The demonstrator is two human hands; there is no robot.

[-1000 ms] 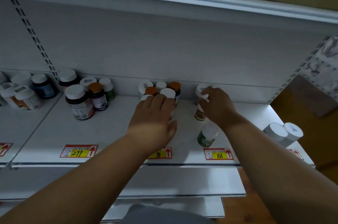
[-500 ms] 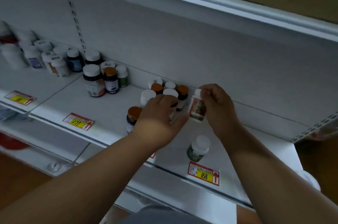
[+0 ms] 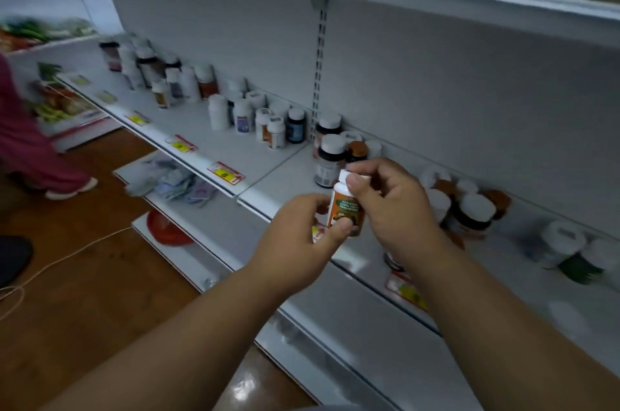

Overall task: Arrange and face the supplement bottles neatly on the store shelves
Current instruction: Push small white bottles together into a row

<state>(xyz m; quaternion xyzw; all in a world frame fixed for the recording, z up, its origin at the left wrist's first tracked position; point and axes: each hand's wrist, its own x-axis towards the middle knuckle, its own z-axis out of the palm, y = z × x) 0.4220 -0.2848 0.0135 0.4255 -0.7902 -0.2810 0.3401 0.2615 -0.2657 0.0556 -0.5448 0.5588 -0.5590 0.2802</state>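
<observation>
Both hands hold one small orange-labelled bottle (image 3: pixel 345 209) upright in front of the white shelf (image 3: pixel 241 155); the left hand (image 3: pixel 295 243) pinches its base, the right hand (image 3: pixel 389 206) grips its white cap; behind it on the shelf stand clustered bottles (image 3: pixel 466 209); left of the shelf lies wooden floor (image 3: pixel 67 276); farther along, more bottles (image 3: pixel 261 122) blur.
</observation>
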